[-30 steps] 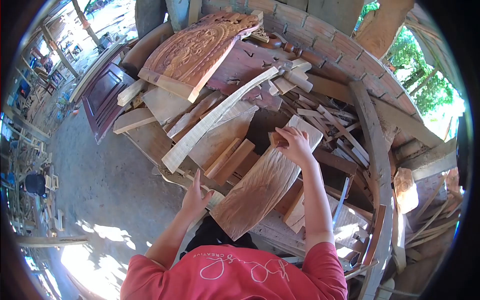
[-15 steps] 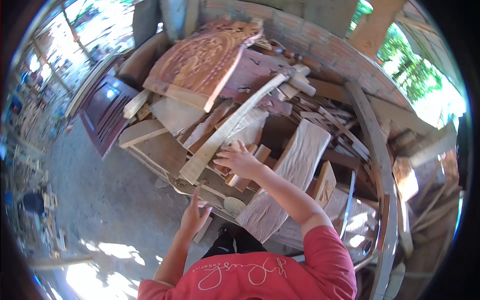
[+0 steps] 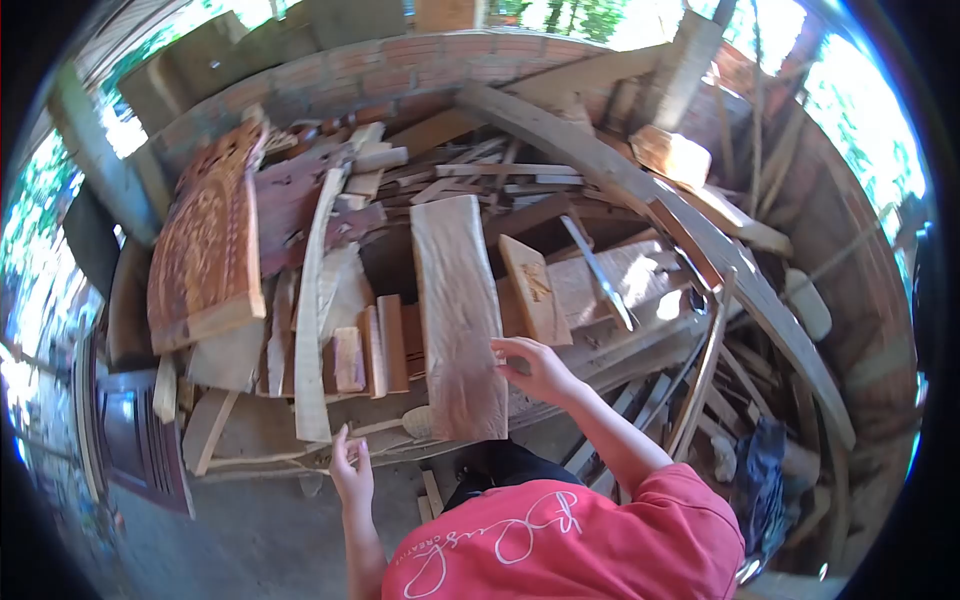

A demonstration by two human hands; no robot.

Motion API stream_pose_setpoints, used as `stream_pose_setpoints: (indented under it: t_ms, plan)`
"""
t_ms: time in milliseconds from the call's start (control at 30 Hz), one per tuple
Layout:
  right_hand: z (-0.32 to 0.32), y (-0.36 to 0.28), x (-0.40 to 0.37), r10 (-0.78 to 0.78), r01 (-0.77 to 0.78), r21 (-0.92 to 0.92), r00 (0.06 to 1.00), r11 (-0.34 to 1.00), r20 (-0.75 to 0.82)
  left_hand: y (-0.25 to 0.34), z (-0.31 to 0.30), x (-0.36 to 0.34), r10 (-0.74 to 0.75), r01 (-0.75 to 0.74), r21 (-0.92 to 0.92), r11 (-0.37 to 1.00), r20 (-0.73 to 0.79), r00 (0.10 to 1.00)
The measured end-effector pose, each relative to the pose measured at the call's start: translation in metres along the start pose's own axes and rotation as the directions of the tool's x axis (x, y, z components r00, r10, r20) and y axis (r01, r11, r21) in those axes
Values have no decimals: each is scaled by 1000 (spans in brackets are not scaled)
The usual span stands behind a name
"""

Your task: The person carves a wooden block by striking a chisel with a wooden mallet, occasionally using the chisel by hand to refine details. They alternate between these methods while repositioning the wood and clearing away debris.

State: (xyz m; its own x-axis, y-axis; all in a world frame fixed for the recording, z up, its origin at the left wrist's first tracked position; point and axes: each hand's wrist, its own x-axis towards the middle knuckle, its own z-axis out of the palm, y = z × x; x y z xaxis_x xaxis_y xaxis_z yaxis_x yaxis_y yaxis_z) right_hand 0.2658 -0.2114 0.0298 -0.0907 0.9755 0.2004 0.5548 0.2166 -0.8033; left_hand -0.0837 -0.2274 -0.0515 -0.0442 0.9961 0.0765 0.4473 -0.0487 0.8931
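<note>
While the left hand (image 3: 350,470) hangs low with its fingers (image 3: 338,445) spread and holding nothing, just short of the woodpile's near edge, the right hand (image 3: 535,370) reaches further in. Its fingers (image 3: 503,347) curl against the right edge of a wide plank (image 3: 455,300), close to the plank's near end; whether they actually grip it cannot be told. The plank lies flat on top of the heap, running away from the person. Left of it sit short blocks (image 3: 385,345) and a long pale strip (image 3: 312,300). Beyond these, a carved panel (image 3: 205,240) leans on the pile, and a brick wall (image 3: 400,60) stands behind.
</note>
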Motion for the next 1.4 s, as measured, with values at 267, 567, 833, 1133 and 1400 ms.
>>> stream_pose_setpoints:
  t_ms: [267, 567, 833, 1133, 1400]
  plan:
    - [-52, 19, -117, 246, -271, -70, 935, 960, -254, 44, 54, 62, 216, -213, -38, 976, 146, 965]
    - [-112, 54, -154, 288, -376, -138, 858, 917, -425, 74, 93, 94, 207, -194, -83, 977, 183, 961]
    - [-223, 125, -155, 279, -426, -147, 779, 892, -561, 159, 191, 65, 339, -337, -37, 941, 98, 936]
    - [-327, 234, -144, 38, -410, -406, 740, 817, -671, 215, 310, 71, 178, -256, 473, 843, 203, 963]
    - [-327, 279, -134, 313, -624, -403, 729, 670, -609, 196, 356, 65, 117, -132, 529, 839, 62, 991]
